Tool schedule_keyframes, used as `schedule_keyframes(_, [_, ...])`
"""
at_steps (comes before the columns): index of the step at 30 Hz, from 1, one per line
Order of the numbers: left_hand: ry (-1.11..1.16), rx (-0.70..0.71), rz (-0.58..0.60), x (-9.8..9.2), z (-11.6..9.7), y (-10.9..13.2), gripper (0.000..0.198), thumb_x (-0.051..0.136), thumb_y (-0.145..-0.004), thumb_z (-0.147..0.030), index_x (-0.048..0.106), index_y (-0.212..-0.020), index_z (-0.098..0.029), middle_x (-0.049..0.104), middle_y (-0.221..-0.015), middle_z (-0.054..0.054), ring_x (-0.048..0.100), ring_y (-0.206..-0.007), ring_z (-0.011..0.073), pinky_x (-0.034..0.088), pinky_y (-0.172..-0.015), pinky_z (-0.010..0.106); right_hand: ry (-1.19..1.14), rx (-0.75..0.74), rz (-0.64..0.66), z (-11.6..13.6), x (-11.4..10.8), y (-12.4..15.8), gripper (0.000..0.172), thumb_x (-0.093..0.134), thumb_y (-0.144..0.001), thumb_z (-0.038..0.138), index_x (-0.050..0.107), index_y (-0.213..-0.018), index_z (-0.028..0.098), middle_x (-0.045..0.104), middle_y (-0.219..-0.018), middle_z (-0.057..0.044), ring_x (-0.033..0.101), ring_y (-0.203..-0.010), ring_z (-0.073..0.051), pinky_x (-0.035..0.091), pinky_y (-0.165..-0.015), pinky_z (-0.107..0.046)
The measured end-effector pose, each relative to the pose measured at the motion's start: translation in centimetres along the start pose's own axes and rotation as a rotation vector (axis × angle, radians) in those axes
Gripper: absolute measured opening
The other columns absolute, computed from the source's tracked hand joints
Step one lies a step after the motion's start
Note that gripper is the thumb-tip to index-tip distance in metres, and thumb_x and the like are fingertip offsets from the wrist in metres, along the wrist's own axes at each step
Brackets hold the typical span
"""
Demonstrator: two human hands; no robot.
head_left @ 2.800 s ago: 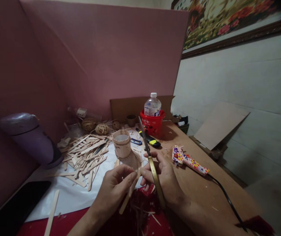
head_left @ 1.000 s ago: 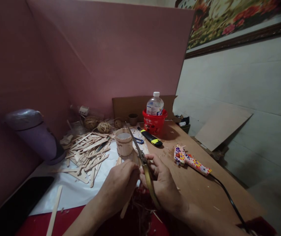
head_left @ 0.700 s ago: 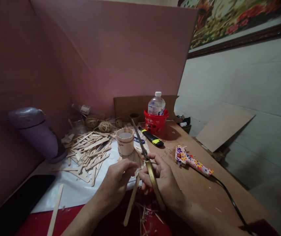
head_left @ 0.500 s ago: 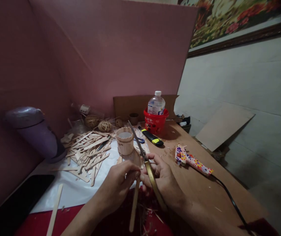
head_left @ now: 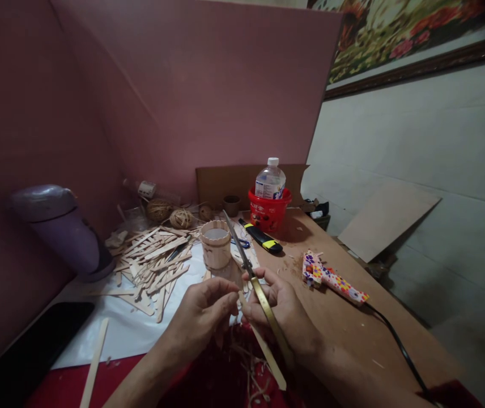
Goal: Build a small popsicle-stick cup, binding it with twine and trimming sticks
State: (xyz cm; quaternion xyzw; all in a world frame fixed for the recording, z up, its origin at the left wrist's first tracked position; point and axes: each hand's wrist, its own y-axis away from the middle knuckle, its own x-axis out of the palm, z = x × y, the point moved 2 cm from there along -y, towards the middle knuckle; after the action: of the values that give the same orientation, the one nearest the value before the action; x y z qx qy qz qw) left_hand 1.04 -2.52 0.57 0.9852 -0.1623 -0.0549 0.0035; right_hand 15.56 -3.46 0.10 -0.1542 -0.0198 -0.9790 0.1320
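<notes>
My right hand [head_left: 283, 314] is closed around scissors [head_left: 262, 292] with gold handles, their blades pointing up and away. A wooden craft stick [head_left: 268, 354] slants down to the right beneath the scissors, its upper end between both hands' fingertips. The fingers of my left hand [head_left: 208, 309] are pinched at that end, and my right thumb also lies against the stick. Just beyond my hands stands a small round cup [head_left: 216, 252] covered with craft sticks, with thin cord around it. What lies below the cup is partly hidden by my fingers.
A heap of craft sticks [head_left: 157, 260] lies left, near twine balls [head_left: 181, 218] and a purple tumbler [head_left: 66, 235]. Behind stands a red bucket [head_left: 268, 212] with a plastic bottle [head_left: 270, 181]. A utility knife [head_left: 262, 237] and corded, flower-patterned glue gun [head_left: 331, 280] lie right.
The craft stick has swung from hanging nearly straight down under my left fingers to slanting down to the right. Both hands stay close together, and the scissors have barely moved.
</notes>
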Motion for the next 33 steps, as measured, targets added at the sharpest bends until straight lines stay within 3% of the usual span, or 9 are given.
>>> schedule_keyframes(4, [-0.068, -0.062, 0.030, -0.3, 0.4, 0.1, 0.030, 0.058, -0.079, -0.043, 0.057, -0.081, -0.013, 0.052, -0.053, -0.004, 0.043, -0.037, 0.0064, 0.035, -0.034, 0.018, 0.008, -0.019, 0.023, -0.2, 0.2, 0.2, 0.037, 0.070, -0.064, 0.015, 0.045, -0.092, 0.018, 0.052, -0.057, 0.009, 0.040, -0.045, -0.003, 0.032, -0.044, -0.015])
schedule_keyframes(7, [-0.148, -0.074, 0.119, -0.2, 0.3, 0.3, 0.030, 0.048, -0.085, -0.044, 0.056, -0.084, -0.015, 0.051, -0.054, -0.004, 0.043, -0.038, 0.0079, 0.033, -0.036, 0.019, 0.011, -0.016, 0.041, -0.4, 0.2, 0.3, 0.038, 0.069, -0.062, 0.011, 0.046, -0.091, 0.018, 0.054, -0.058, 0.009, 0.040, -0.045, -0.003, 0.031, -0.043, -0.014])
schedule_keyframes(13, [-0.567, 0.257, 0.031, 0.1, -0.7, 0.7, 0.025, 0.040, -0.091, -0.028, 0.056, -0.077, -0.016, 0.056, -0.068, 0.001, 0.047, -0.061, 0.0120, 0.037, -0.057, 0.025, 0.000, -0.010, 0.055, -0.6, 0.0, 0.2, 0.036, 0.067, -0.064, 0.011, 0.046, -0.092, 0.019, 0.051, -0.054, 0.010, 0.040, -0.043, -0.003, 0.032, -0.043, -0.014])
schedule_keyframes(19, [-0.751, 0.319, -0.044, 0.7, -0.2, 0.7, 0.022, 0.035, -0.091, -0.019, 0.054, -0.078, -0.017, 0.059, -0.071, 0.003, 0.051, -0.063, 0.0144, 0.035, -0.059, 0.027, -0.013, 0.023, 0.050, -0.5, 0.1, 0.1, 0.037, 0.065, -0.062, 0.010, 0.046, -0.092, 0.019, 0.052, -0.055, 0.010, 0.036, -0.042, -0.002, 0.030, -0.042, -0.014])
schedule_keyframes(28, [-0.668, 0.332, -0.017, 0.5, 0.1, 0.7, 0.020, 0.034, -0.092, -0.022, 0.051, -0.082, -0.018, 0.057, -0.072, 0.002, 0.048, -0.063, 0.0142, 0.035, -0.059, 0.026, -0.047, 0.076, 0.060, -0.5, 0.1, 0.2, 0.044, 0.072, -0.063, 0.024, 0.044, -0.096, 0.020, 0.050, -0.053, 0.011, 0.037, -0.036, -0.002, 0.033, -0.039, -0.015])
schedule_keyframes(33, [-0.458, 0.203, 0.003, 0.1, 0.2, 0.5, 0.029, 0.035, -0.093, -0.035, 0.054, -0.080, -0.018, 0.051, -0.064, -0.001, 0.043, -0.058, 0.0123, 0.034, -0.055, 0.024, -0.009, 0.082, 0.048, -0.5, -0.1, 0.2, 0.045, 0.073, -0.064, 0.024, 0.042, -0.097, 0.020, 0.052, -0.054, 0.010, 0.040, -0.037, -0.003, 0.032, -0.038, -0.014])
